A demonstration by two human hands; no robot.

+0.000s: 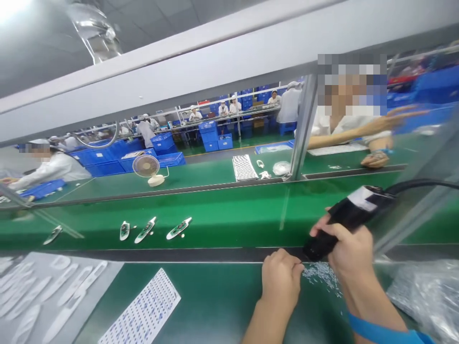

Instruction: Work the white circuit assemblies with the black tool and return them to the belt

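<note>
My right hand [353,248] is wrapped round a black corded electric screwdriver [353,210] with a white label near its cord end. The screwdriver leans down to the left, and its tip lies close to my left hand [281,277]. The left fingers are pinched together by the tip; whatever they hold is too small or hidden to name. Just right of that hand, a loose pile of small silvery screws [324,276] is spread on the green bench [208,306].
White plastic shells [68,282] lie on a grey sheet at left, beside a printed sticker sheet [143,310]. Several shells with circuit boards [146,230] sit on the green belt [229,215]. A clear plastic bag [430,296] is at right. Across the belt are a fan [146,166] and a co-worker [340,124].
</note>
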